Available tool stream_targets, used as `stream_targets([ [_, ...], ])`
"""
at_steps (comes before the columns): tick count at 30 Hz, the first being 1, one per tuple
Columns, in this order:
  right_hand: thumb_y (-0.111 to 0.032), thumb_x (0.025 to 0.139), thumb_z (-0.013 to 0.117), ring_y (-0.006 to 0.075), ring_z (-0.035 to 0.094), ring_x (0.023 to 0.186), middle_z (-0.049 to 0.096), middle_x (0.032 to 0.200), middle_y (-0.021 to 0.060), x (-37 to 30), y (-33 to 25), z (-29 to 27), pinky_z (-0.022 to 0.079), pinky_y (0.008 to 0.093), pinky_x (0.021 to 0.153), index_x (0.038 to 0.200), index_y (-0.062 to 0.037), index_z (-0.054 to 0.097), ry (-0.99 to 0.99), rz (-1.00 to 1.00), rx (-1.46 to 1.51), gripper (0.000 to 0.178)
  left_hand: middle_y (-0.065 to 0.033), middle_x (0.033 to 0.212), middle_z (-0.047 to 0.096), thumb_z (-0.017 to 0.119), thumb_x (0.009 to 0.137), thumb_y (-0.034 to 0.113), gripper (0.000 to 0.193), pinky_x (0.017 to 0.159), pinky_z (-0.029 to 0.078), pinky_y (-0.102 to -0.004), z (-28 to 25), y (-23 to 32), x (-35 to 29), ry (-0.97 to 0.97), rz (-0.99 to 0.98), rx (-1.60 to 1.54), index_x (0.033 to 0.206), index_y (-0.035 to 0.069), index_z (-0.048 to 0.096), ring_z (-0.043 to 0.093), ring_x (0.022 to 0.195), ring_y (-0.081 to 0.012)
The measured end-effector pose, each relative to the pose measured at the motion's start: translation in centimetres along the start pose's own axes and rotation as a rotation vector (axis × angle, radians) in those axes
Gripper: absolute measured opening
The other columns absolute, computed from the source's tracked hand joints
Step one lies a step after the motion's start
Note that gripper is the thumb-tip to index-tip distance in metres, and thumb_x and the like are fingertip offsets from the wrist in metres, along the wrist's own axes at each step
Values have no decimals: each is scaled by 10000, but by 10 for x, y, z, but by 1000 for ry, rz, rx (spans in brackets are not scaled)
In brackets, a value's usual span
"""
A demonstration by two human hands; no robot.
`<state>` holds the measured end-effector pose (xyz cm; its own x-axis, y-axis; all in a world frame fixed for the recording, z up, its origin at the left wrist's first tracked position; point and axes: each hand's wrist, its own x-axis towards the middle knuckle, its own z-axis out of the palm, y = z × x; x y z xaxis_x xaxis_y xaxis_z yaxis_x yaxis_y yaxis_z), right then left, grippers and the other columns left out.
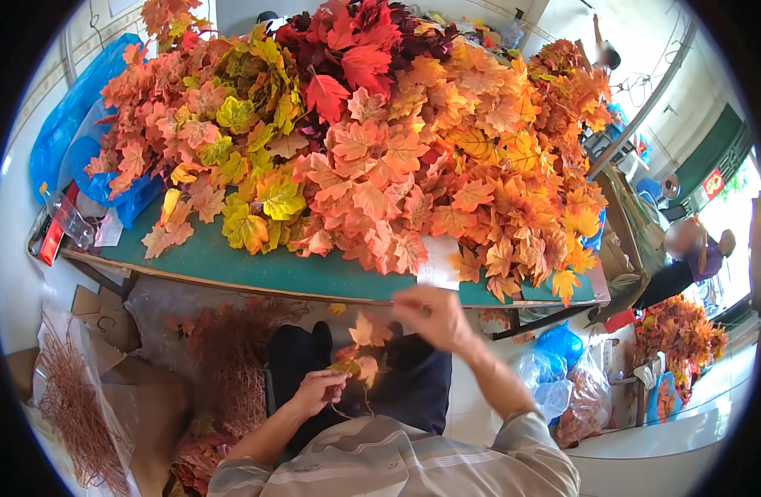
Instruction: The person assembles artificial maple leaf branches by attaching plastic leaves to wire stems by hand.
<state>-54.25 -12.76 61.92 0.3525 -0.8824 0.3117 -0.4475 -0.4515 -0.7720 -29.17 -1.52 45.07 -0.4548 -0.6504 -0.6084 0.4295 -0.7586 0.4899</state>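
My left hand (321,389) is closed in a pinch above my lap, holding the thin stem of an artificial leaf sprig (365,331). The sprig's few orange and yellow-green leaves spread over my dark trousers. My right hand (437,317) is raised to the right of the sprig, just off the table's front edge; motion smears its fingers, so what they hold, if anything, is unclear. Beyond it, artificial maple leaves are heaped on the green table (190,257): salmon leaves (368,199), orange leaves (488,195), yellow-green leaves (260,203) and red leaves (347,50).
A blue plastic bag (74,141) and a clear bottle (68,217) are at the table's left end. Bundles of brown wire stems (74,406) stand at lower left beside a cardboard box (152,414). Filled plastic bags (583,393) sit on the floor at right. Another person (695,261) is farther right.
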Motion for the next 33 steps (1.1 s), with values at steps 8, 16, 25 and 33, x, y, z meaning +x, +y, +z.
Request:
stream_targets([
  [8, -251, 757, 690, 282, 652, 678, 675, 740, 135, 192, 2, -18, 511, 371, 619, 813, -51, 714, 342, -125, -320, 210, -18, 735, 581, 607, 901, 109, 158, 529, 396, -241, 7, 13, 3, -19, 24, -48, 1008, -1, 646, 514, 588, -104],
  [16, -293, 693, 737, 270, 657, 649, 676, 691, 117, 218, 18, -6, 518, 363, 635, 771, -95, 744, 209, 48, -344, 212, -16, 731, 585, 624, 884, 96, 150, 524, 389, -243, 8, 17, -11, -3, 66, -100, 994, -2, 650, 519, 588, -101],
  [25, -212, 755, 751, 105, 585, 602, 668, 663, 65, 197, -13, -48, 476, 271, 594, 865, -29, 737, 358, 10, 110, 213, -23, 727, 593, 626, 888, 103, 137, 522, 423, -253, 16, 24, -10, -21, 156, -130, 978, 0, 639, 546, 588, -94],
  [33, -139, 758, 759, 116, 598, 630, 678, 727, 83, 101, -28, -71, 469, 249, 600, 855, -3, 721, 486, -80, -30, 171, -39, 751, 604, 574, 920, 129, 157, 580, 496, -276, 24, 33, -20, -13, 252, -75, 1002, 1, 614, 597, 621, -139],
])
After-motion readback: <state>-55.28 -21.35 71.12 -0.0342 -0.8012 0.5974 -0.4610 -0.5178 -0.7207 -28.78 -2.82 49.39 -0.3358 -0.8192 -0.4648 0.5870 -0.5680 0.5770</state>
